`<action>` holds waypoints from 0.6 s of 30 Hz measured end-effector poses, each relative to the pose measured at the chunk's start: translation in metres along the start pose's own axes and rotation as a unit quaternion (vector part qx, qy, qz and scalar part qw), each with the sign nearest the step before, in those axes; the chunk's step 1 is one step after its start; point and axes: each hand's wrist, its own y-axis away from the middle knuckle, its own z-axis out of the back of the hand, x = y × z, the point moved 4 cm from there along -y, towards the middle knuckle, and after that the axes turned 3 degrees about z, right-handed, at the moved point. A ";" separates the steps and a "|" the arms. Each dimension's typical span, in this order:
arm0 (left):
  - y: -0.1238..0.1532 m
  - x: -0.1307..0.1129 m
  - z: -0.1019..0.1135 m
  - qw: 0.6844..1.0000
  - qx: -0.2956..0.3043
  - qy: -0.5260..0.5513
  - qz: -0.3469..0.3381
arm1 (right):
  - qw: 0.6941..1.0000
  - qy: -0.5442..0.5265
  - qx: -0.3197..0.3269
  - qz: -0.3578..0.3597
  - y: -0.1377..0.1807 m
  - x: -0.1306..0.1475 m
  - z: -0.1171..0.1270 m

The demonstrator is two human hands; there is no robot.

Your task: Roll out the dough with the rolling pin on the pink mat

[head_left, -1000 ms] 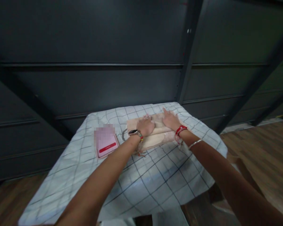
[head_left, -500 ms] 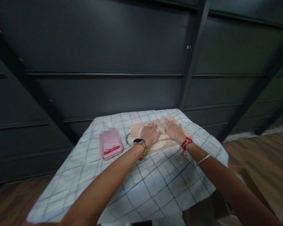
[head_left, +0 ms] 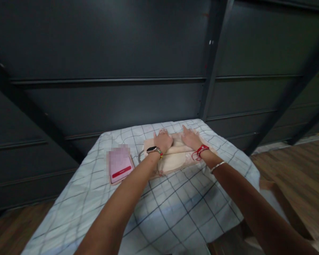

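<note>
A flat beige cloth-like piece [head_left: 172, 162] lies on the checked tablecloth, with pale patterned patches and a seam or fold across its middle. Its exact kind is unclear. My left hand [head_left: 164, 141] rests palm down on its far left part, fingers reaching forward over the far edge. On the far right part lies my right hand [head_left: 191, 139], also palm down, with one finger stretched out ahead. Both hands are open, pressing on the piece rather than gripping it. A thin grey loop [head_left: 140, 156] shows at the piece's left edge.
Left of the piece lies a phone [head_left: 121, 166] in a pink case, partly pixelated, with a red bar on it. A white checked cloth [head_left: 175, 205] covers the table. Behind stands a dark panelled wall [head_left: 122, 106]. An open cardboard box [head_left: 279, 205] sits on the floor at the right.
Both hands have slid away from me toward the far edge of the beige piece, exposing more of its near part. The camera view has shifted slightly.
</note>
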 end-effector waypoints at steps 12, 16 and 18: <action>0.097 -0.026 0.012 0.997 -0.006 -0.019 -0.069 | 0.999 0.017 -0.029 0.034 0.097 0.012 0.002; 0.122 -0.026 0.015 0.992 -0.036 -0.033 -0.118 | 0.994 0.032 -0.037 0.096 0.125 0.014 0.003; 0.130 -0.021 0.013 0.990 -0.023 -0.029 -0.135 | 0.990 0.045 -0.036 0.127 0.135 0.015 0.003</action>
